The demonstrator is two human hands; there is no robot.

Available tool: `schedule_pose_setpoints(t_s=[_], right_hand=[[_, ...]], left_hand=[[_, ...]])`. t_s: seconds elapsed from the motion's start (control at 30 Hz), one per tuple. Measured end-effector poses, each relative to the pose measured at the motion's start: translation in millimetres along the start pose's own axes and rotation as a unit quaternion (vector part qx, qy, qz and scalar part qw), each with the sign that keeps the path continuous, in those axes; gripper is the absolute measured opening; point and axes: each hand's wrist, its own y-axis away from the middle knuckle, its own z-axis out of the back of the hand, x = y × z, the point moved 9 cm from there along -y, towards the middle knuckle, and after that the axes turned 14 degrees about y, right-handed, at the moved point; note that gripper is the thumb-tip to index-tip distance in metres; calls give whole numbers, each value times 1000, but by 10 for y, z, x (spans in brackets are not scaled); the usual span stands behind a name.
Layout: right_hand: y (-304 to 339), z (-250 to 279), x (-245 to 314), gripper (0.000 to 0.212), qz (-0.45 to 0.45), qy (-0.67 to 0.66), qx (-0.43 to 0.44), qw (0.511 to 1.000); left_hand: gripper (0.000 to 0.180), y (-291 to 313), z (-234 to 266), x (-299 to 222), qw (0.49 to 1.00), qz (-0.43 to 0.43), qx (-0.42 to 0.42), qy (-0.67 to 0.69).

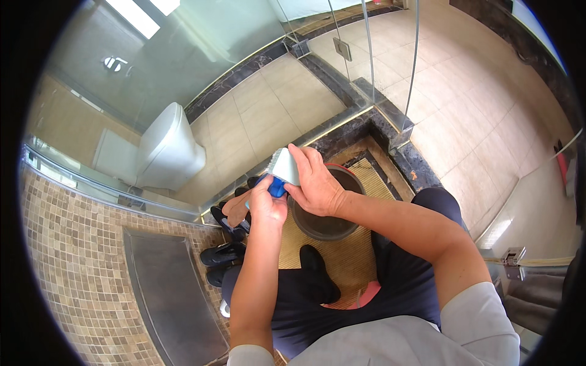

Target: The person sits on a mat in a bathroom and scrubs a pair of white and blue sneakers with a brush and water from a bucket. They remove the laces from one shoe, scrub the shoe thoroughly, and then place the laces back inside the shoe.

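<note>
Both hands meet above a grey basin (328,229) with some red at its far rim. My right hand (318,186) is closed on a white scrub brush (283,168) with a jagged, bristly edge facing left. Just below it, my left hand (268,204) grips a blue piece (276,186) from the near side. Whether the blue part belongs to the brush I cannot tell, since fingers cover the join. Left of my left wrist is a tan shoe (235,206), partly hidden behind the hand.
Dark shoes (223,253) line the left side. A ribbed yellowish mat (293,259) lies under the basin and my foot (317,274). Dark stone curbs (390,122) and glass panels (412,61) surround the spot. Beyond the left glass stands a white toilet (174,146).
</note>
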Motion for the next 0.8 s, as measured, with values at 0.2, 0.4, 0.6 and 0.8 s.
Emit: schedule_pose_setpoints(t_s=[0.2,0.4,0.6,0.8], right_hand=[[-35,73,-2,82,6,-53,-42,998],[245,-410,-423,70,-87,-11,115,989],[3,-99,-9,69,-30,-81,6,996],[408,-700,-798,71,-147,60,218,963]], left_hand=[[23,15,-148,-317,993,6,-28,116],[25,20,-191,-519,985,3,-12,173],[23,13,-117,-532,983,-4,-33,183],[20,159,-263,-575,984,13,15,177]])
